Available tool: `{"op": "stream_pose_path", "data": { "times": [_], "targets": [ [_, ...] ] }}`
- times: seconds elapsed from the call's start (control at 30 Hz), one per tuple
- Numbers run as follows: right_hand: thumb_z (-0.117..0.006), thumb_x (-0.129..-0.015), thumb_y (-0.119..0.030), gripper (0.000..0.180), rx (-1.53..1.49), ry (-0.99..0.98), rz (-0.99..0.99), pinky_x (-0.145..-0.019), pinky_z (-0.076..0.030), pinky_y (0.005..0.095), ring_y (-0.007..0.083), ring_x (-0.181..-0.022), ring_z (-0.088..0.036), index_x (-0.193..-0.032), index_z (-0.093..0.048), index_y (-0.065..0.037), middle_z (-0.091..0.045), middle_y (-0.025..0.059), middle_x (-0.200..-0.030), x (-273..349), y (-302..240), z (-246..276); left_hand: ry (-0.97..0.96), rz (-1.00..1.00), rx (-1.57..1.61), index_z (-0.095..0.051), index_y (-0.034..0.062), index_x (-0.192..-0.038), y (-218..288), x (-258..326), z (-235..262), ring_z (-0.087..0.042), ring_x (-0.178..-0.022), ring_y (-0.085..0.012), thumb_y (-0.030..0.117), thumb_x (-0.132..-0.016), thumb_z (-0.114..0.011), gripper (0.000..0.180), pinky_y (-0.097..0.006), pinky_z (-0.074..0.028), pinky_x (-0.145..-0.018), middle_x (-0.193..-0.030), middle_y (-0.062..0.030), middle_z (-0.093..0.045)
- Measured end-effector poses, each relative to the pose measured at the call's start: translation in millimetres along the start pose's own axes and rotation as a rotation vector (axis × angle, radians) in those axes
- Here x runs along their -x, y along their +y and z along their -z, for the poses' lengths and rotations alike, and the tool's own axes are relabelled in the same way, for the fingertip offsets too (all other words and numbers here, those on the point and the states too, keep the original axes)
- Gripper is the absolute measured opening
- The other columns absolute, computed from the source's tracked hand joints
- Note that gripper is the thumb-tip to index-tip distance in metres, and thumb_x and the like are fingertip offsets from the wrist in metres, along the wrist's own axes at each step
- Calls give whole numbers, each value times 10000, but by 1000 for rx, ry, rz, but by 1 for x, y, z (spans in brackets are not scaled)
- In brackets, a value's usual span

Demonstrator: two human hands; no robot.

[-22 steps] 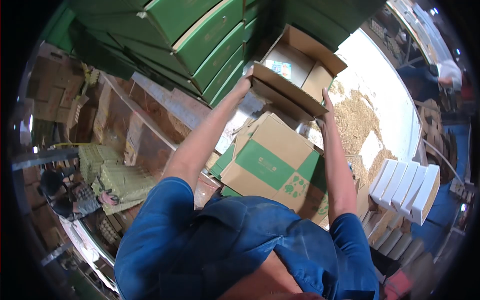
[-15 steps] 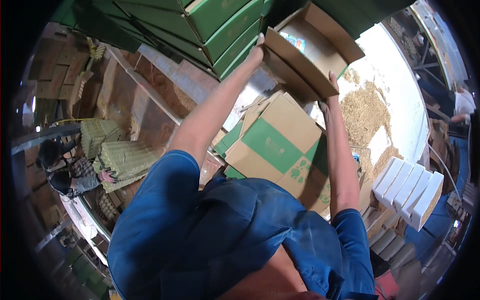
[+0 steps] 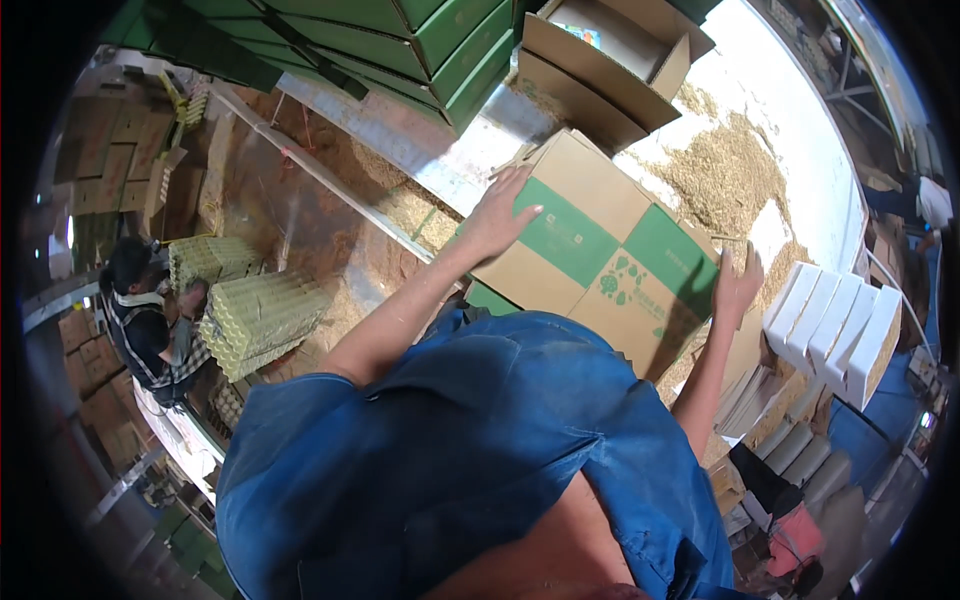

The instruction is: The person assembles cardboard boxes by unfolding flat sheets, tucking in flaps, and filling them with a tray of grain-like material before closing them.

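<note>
A stack of flattened cardboard cartons (image 3: 602,262), brown with a green band and green printed marks, lies in front of my body. My left hand (image 3: 500,215) is at the stack's left edge, with its thumb apart over the green band. At the right edge is my right hand (image 3: 738,285), fingers stretched out and upright. Both hands are open. Beyond the stack stands an opened cardboard box (image 3: 575,85) with its flaps up and something small and colourful inside.
Green cartons (image 3: 440,60) are piled at the far left. Grain-like husks (image 3: 725,170) spread over the white surface. White trays (image 3: 830,325) stand at the right. On the left, another person (image 3: 150,315) is beside stacked yellowish egg trays (image 3: 262,320).
Both hands have let go of the opened box and come back to the sides of the flattened cartons. The box now stands beyond them. The other person has shifted beside the egg trays.
</note>
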State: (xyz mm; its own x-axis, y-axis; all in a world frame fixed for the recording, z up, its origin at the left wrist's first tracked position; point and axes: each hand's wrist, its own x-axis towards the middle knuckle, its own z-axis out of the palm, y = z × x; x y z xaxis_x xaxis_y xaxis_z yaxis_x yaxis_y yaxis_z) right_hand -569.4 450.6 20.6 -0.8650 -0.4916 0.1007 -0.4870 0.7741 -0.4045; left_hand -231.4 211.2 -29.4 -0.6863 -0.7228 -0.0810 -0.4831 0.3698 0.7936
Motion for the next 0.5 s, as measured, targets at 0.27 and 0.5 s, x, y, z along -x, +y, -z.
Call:
{"op": "stream_pose_path", "data": {
  "times": [0.27, 0.5],
  "targets": [
    [-681, -868, -306, 717, -193, 17, -209, -1140, -290, 429, 417, -1398, -337, -1426, -404, 49, -333, 302, -1500, 121, 30, -28, 142, -173, 86, -515, -41, -1345, 19, 3, 1, -424, -1355, -363, 130, -899, -591, 484, -395, -315, -1142, -1399, -212, -516],
    [-650, -878, -47, 636, -898, 306, -371, -1045, -415, 370, 295, -1286, -497, -1439, -374, 69, -414, 247, -1469, 106, -2, 49, -20, -43, 880, -563, -57, -1273, 78, 4, 59, -631, -1018, -136, -44, -856, -646, 426, -263, -497, -912, -1133, -104, -667]
  ]
}}
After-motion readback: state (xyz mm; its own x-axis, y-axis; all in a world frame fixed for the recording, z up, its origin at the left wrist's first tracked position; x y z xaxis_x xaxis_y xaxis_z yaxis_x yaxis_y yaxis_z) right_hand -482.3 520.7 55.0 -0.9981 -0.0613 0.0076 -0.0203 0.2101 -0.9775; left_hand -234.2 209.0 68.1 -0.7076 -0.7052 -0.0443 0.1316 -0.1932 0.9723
